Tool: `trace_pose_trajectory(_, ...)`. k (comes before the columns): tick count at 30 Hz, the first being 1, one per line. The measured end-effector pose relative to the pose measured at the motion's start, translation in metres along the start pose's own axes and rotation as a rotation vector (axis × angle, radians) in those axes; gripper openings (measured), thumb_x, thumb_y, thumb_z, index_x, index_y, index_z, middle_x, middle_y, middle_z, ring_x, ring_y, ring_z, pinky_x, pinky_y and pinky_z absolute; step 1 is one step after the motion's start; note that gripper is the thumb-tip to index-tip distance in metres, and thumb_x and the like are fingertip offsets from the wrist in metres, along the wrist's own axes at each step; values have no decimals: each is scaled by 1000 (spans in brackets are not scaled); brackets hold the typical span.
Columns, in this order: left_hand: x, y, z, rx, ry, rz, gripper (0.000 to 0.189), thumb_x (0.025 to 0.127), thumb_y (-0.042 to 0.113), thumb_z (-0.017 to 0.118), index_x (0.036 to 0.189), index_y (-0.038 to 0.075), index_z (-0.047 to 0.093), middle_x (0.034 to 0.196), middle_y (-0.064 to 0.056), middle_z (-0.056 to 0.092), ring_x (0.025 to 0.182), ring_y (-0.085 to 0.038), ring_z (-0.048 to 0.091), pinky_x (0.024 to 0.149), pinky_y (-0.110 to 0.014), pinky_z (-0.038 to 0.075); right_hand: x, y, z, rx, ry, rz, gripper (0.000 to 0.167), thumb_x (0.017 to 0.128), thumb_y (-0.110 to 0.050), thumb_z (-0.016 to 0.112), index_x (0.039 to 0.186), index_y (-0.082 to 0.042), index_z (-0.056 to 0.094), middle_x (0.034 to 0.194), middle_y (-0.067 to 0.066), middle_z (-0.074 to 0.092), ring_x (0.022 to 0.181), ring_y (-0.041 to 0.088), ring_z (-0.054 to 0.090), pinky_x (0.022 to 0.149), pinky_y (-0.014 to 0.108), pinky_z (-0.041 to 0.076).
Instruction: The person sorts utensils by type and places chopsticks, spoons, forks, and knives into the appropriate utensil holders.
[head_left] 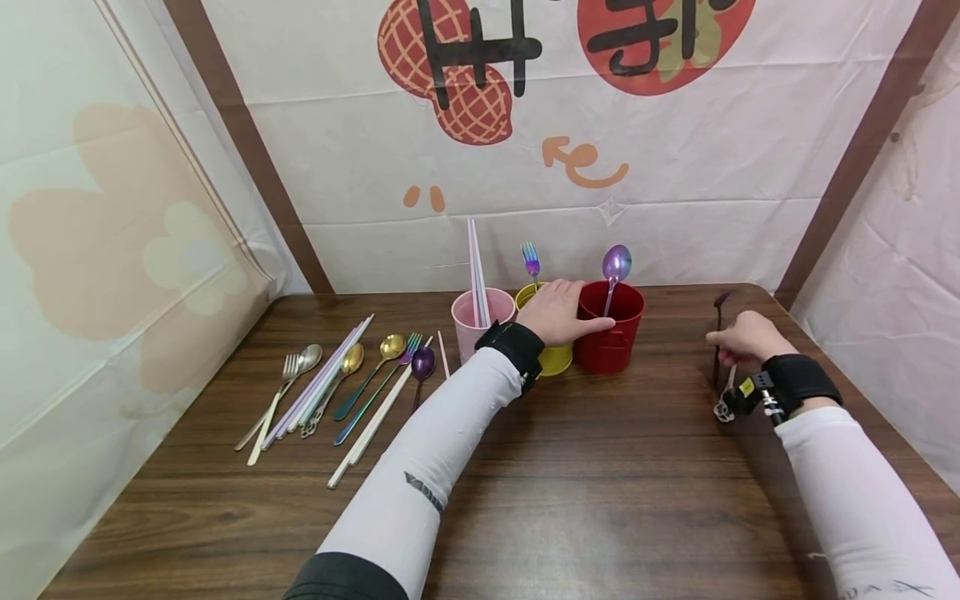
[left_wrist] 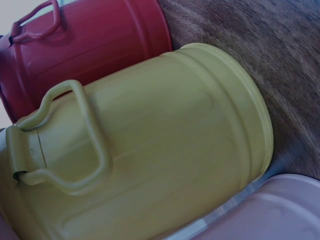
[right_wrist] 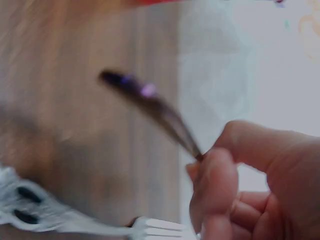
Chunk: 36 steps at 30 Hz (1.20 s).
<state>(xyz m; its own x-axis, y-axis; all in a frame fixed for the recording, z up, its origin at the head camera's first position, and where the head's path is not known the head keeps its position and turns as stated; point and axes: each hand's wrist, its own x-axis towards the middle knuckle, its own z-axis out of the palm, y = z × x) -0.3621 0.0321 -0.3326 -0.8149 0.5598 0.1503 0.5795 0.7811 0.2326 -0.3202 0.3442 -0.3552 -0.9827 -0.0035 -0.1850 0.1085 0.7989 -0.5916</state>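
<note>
My right hand [head_left: 750, 337] pinches a slim dark purple utensil [right_wrist: 150, 107] near the table's right side. Its curved end points up and is seen edge-on and blurred, so I cannot tell spoon from fork. Under that hand lies a silver fork [right_wrist: 100, 227] with an ornate handle. My left hand [head_left: 557, 312] lies over the yellow bucket [head_left: 555, 360], its thumb stretched across the front of the red bucket [head_left: 604, 354]. A rainbow fork [head_left: 530, 257] stands in the yellow bucket, a purple-blue spoon [head_left: 617, 265] in the red one.
A pink bucket [head_left: 483, 305] holding pale chopsticks [head_left: 476, 267] stands left of the yellow one. Loose on the left of the table [head_left: 570, 500] lie gold spoons [head_left: 391, 347], a purple spoon [head_left: 423, 363], several chopsticks [head_left: 382, 417] and forks. A fabric wall rises behind.
</note>
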Motion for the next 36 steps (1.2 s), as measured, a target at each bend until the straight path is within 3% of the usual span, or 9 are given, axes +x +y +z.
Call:
trace_pose_trajectory(8,0,0,0,-1,18,13,68,89,64,51,133,12,52,121,-1,59,115,-17,49,99,-33,40,-8,-38,-20,132,116,-195,26,96,-10,49,84,11,61,62,3,64,55,14,64,52,25,53)
trace_pose_trajectory(15,7,-3,5,10,9,9,68,89,65,51,133,14,52,121,1,60,114,-15,50,99,-31,41,-20,-69,-29,144,322,-347,21,98,-9,47,91,9,56,69,11,68,55,7,63,53,21,52)
trace_pose_trajectory(22,4,-2,3,9,6,0,69,89,65,51,134,13,51,122,0,59,115,-16,49,100,-32,39,-26,-91,-31,213,488,-438,27,101,-20,49,96,6,57,71,5,68,55,2,62,51,16,48)
trace_pose_trajectory(27,4,-2,3,8,10,9,68,89,65,51,133,13,52,121,0,59,114,-16,50,99,-32,40,-26,-103,-27,275,541,-486,26,101,-18,50,93,6,58,70,4,68,56,2,63,53,16,50)
trace_pose_trajectory(32,6,-3,4,9,-5,-4,68,88,65,52,133,14,51,121,0,59,114,-16,50,99,-31,41,-21,-110,-18,291,577,-566,22,99,-10,54,97,11,60,83,24,69,59,-4,62,55,15,51)
trace_pose_trajectory(36,5,-2,3,10,-11,-13,69,87,66,52,134,14,50,122,0,59,115,-16,49,99,-31,40,-17,-114,-11,291,563,-625,18,97,-4,56,102,14,57,92,32,66,61,-10,59,57,11,49)
